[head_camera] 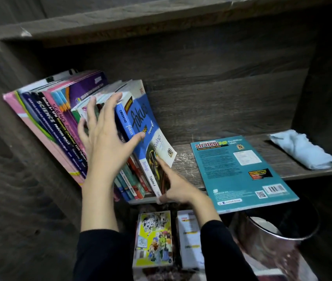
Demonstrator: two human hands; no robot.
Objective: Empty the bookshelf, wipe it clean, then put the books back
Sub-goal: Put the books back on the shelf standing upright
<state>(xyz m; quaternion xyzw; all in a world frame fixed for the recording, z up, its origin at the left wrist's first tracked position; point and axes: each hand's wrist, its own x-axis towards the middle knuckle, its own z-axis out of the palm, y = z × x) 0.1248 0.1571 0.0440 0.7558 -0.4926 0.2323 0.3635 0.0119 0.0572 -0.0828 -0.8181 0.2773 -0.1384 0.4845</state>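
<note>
Dark wood-grain boards formed the bookshelf (232, 110), its scuffed shelf board (187, 161) carrying a row of books (55, 118) that leaned left at the left end. The left hand (106, 136) lay spread over their tops, thumb pressed on the blue Fokus book (140, 118). The right hand (178, 188) pinched the lower end of the white Biology book (162, 147), forefinger on the cover, thumb at the spine. A teal book (240, 173) lay flat beside them, overhanging the front edge. A pale blue cloth (302, 149) rested at the right end.
</note>
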